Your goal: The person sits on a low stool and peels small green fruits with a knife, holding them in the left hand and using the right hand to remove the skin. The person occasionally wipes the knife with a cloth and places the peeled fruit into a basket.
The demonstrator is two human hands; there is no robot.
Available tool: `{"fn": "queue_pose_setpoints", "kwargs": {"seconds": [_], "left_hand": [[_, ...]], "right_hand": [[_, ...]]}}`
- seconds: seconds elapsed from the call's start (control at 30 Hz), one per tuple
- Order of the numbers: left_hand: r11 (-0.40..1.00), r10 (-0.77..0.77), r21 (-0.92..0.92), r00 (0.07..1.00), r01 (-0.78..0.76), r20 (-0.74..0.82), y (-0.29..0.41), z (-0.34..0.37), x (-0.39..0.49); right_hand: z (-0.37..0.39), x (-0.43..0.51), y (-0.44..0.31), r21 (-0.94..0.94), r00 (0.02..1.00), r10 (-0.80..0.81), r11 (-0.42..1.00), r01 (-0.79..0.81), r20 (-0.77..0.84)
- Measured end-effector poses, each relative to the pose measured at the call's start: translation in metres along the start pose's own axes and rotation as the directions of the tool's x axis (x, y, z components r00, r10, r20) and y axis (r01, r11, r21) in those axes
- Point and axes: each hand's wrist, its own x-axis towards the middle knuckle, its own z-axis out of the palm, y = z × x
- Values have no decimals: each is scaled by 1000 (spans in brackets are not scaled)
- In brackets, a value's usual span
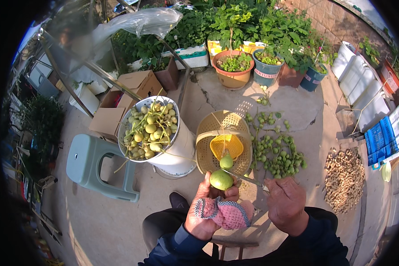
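Note:
My left hand [202, 212] grips a green bottle gourd [221, 180] with a narrow waist, together with a pink knitted cloth [233, 213] edged in checked trim. In my right hand [287, 202] is a knife [247, 180], its blade touching or very near the gourd's waist. A dry stem or string rises from the gourd's top. Just beyond the gourd stands a tan woven-pattern basket [202, 149] with an arched handle, and a small yellow basket [234, 144] lies inside it. Green round fruits on stems [279, 153] lie on the ground to the right.
A white bucket [176, 154] at the left carries a colander [121, 138] heaped with small pale gourds [151, 128]. Beside it are a grey-green plastic stool [86, 159] and a cardboard box [133, 79]. Peanuts [345, 179] lie heaped at the right. Potted plants [233, 78] line the back.

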Motion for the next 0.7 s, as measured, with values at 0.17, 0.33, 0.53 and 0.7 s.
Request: {"fn": "queue_pose_setpoints", "kwargs": {"seconds": [0.17,0.33,0.53,0.7], "left_hand": [[999,14,37,999,-13,-35,0,-4,0],[998,-51,26,996,49,75,3,-5,-2],[997,26,70,998,-21,-65,0,0,-1],[922,156,366,986,-125,-57,-2,1,-4]], "right_hand": [[-1,-1,0,-13,999,39,999,-39,-15],[3,-1,2,-54,1000,8,999,-9,-31],[2,-2,1,-24,1000,-7,1000,8,23],[1,-2,0,-31,1000,-25,999,25,13]]}}
